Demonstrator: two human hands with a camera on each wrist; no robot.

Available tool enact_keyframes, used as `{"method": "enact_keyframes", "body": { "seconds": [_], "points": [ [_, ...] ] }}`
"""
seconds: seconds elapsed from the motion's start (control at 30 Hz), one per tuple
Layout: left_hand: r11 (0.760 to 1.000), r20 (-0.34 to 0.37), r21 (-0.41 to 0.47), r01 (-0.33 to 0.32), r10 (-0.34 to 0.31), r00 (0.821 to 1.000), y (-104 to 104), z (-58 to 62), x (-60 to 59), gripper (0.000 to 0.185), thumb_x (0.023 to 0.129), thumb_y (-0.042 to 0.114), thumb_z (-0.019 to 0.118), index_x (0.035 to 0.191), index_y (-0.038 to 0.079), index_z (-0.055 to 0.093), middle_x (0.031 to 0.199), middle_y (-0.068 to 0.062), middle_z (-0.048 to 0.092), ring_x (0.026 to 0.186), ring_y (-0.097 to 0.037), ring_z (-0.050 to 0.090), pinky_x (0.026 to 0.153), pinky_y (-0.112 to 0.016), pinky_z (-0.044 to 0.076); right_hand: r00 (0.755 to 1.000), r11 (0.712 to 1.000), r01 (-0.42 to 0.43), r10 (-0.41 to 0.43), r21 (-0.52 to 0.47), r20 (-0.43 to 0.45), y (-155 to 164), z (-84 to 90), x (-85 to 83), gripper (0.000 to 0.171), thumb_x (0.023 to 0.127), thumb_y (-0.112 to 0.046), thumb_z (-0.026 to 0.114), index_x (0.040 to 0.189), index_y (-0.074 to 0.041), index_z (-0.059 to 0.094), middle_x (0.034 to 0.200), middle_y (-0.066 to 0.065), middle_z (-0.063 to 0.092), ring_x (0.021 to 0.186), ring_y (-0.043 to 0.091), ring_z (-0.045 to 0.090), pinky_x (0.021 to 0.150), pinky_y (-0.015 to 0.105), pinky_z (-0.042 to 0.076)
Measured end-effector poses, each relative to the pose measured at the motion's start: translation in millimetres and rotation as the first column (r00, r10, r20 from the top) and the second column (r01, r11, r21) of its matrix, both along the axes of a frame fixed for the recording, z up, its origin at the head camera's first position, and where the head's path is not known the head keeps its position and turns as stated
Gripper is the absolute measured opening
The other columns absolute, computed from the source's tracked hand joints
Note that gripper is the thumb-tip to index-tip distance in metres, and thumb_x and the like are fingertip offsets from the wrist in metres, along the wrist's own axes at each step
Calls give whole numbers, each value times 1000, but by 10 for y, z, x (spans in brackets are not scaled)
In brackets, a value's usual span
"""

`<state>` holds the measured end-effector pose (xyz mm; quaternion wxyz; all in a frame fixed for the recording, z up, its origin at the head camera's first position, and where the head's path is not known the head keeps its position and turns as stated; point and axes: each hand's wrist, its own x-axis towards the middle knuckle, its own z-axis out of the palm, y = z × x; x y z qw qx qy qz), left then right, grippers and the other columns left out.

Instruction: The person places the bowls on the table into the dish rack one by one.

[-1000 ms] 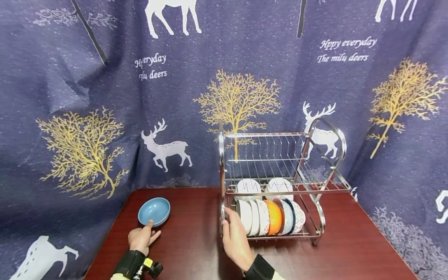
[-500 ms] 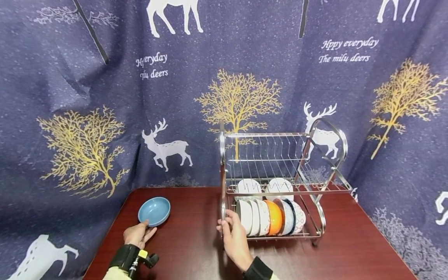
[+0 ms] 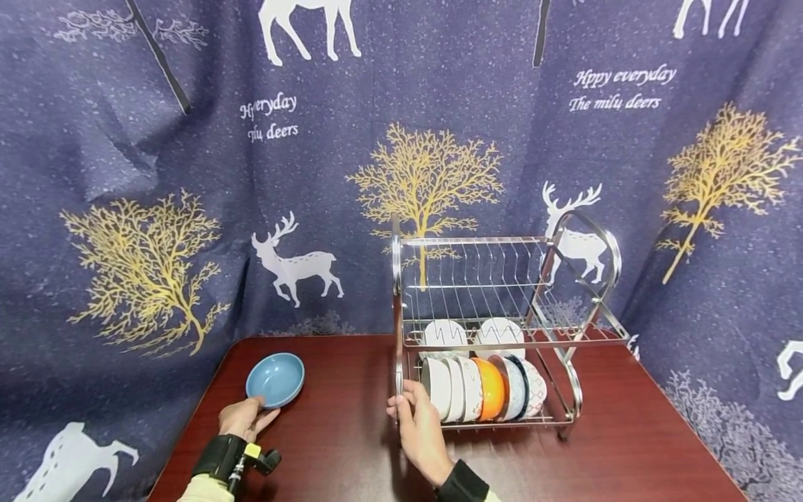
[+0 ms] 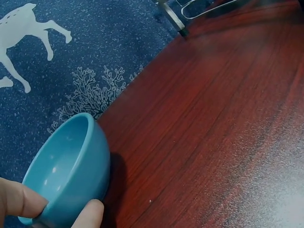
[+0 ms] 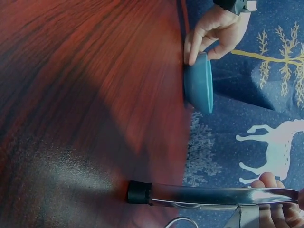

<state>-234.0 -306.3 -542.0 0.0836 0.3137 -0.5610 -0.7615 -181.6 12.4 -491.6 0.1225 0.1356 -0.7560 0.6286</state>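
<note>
Blue ceramic bowl [image 3: 275, 379] standing near the left rear corner of a dark red wooden table [image 3: 339, 446], just beside the table's edge and well apart from the rack; left hand [image 3: 245, 419] at the bowl's near rim, one fingertip inside the rim and the thumb under the outer wall, as the left wrist view shows, so that the bowl [image 4: 66, 171] is pinched lightly between them; the right wrist view shows the same hold from the side, the bowl [image 5: 199, 83] tilted up on its edge against the fingers [image 5: 192, 45]. Right hand [image 3: 419, 432] at the left front upright of a two-tier chrome dish rack [image 3: 567, 265], fingers curled round the post; in the right wrist view the fingertips [image 5: 268, 183] wrap the polished tube above its black rubber foot [image 5: 138, 192]. Lower tier holding a row of bowls on edge: white bowls [image 3: 448, 389] nearest the hand, then an orange bowl [image 3: 491, 389], then patterned bowls [image 3: 523, 388]; two white dishes [image 3: 472, 335] behind them, partly hidden by the wires; upper tier of bare wire. Backdrop of navy cloth [image 3: 188, 139] printed with white deer and gold trees, hanging behind and beside the table.
</note>
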Motion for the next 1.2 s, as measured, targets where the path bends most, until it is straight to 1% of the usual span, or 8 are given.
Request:
{"method": "enact_keyframes", "body": {
  "seconds": [0.13,0.3,0.43,0.53,0.67,0.93,1.1,1.2],
  "points": [
    [1000,-1,-21,-1,1,1000,27,-11,17,56,78,-12,45,129,-26,25,108,-30,47,67,-22,66,74,-36,55,1000,1000,-4,4,-1,0,3,-2,0,19,96,6,47,114,11,47,89,18,68,79,38,67,66,34,56],
    [996,-6,-34,78,-78,997,91,3,55,59,81,-10,43,134,-25,21,124,-34,37,71,-21,66,76,-35,55,1000,1000,14,-14,19,-17,11,24,3,19,95,7,49,113,10,49,87,15,68,74,26,68,64,36,56],
    [989,-48,-36,143,-144,988,176,26,117,35,80,-12,43,114,-21,41,109,-27,50,76,-21,65,77,-36,55,1000,1000,20,-20,24,-8,16,48,8,19,95,7,49,114,10,49,87,15,68,73,17,66,64,36,56],
    [980,-64,-26,200,-201,978,256,44,184,21,80,-13,44,100,-18,46,91,-17,60,78,-21,65,77,-37,55,1000,1000,16,-16,19,7,15,56,12,20,95,7,49,114,10,49,88,15,68,75,24,68,64,32,56],
    [966,-77,-20,259,-260,963,402,86,265,26,82,-11,44,106,-20,45,88,-15,63,82,-23,67,79,-38,54,1000,1000,9,-9,12,27,10,59,10,21,95,6,49,115,10,49,89,14,68,77,31,68,64,30,55],
    [942,-116,-53,331,-335,935,724,234,437,40,83,-8,47,120,-22,39,106,-25,59,88,-26,66,82,-40,54,998,1000,-10,10,-3,62,20,-9,-11,25,94,7,49,119,11,48,93,20,67,81,36,67,65,35,56],
    [919,-146,-43,393,-395,907,917,273,547,44,82,-7,47,123,-22,37,108,-26,56,89,-27,64,84,-41,53,999,1000,4,-5,27,38,48,-231,-117,27,94,4,52,121,6,50,94,16,68,82,27,68,67,25,54],
    [903,-146,-46,427,-429,892,1001,281,608,42,83,-5,47,121,-21,38,108,-26,55,90,-26,62,85,-41,52,999,999,2,-3,37,32,64,-244,-122,28,93,2,55,120,4,52,94,13,67,82,21,67,69,24,54]
  ]
}}
